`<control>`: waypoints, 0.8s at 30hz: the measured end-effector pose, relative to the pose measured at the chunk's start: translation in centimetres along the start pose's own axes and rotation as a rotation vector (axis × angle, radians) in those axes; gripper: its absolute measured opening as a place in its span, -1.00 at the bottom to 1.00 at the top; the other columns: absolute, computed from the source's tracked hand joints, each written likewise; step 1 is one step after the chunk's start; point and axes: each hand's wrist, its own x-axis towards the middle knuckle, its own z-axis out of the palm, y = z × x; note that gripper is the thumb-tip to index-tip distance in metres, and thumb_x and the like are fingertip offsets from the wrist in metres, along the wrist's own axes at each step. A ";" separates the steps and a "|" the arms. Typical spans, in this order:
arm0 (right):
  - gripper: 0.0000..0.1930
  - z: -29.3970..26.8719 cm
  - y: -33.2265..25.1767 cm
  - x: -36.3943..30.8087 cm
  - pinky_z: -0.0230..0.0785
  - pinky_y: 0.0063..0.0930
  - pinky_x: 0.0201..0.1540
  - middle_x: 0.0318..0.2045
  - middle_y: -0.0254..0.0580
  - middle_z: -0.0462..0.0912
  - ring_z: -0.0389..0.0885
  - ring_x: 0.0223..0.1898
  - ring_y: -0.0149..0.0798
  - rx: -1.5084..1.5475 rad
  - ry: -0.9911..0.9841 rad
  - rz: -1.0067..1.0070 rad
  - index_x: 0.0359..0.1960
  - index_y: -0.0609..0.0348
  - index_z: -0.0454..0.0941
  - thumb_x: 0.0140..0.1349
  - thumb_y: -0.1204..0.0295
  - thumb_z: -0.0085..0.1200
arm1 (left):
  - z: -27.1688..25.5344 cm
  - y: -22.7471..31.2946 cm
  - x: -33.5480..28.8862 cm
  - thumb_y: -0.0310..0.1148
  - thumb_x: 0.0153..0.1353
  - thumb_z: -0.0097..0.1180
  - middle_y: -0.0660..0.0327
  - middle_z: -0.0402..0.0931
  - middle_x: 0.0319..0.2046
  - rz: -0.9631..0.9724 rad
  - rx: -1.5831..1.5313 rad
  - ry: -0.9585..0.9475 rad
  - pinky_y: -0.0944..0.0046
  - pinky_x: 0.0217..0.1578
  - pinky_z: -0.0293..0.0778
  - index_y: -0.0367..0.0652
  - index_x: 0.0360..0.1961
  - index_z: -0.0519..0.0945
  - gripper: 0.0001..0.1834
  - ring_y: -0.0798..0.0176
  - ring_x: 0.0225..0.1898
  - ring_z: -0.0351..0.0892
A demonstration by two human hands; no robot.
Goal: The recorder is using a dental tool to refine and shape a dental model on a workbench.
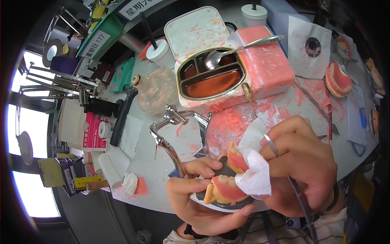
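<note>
My left hand (195,209) is curled around a dental model (228,190) with pink wax gums and pale teeth, set in two parts on a dark base. A chrome articulator (159,138) stands up beside the fingers and seems joined to the model. In my right hand (310,162) is a white tissue (256,175), pressed against the model's wax and teeth. A slim metal hand tool (295,194) also runs through that hand's fingers, its upper end showing above the knuckles. The fingertips behind the tissue are hidden.
A wax pot (181,91) with dark red wax and a spoon (264,42) stands at the back. Pink shavings (233,122) litter the table around it. Left of it sits a glass burner (156,92); at right lie a metal knife (315,102) and another dental model (338,81).
</note>
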 end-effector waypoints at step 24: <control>-0.90 -0.3 1.1 0.2 0.18 -0.37 -0.37 -0.57 -0.12 0.43 0.35 -0.50 -0.14 -0.177 0.081 0.104 -0.54 0.31 0.38 -0.04 0.50 -0.02 | 0.5 -0.6 -0.2 -0.37 -0.38 0.50 0.01 0.28 -0.25 0.066 -0.068 0.046 0.14 -0.09 0.37 -0.15 -0.18 0.22 -0.24 0.15 -0.16 0.41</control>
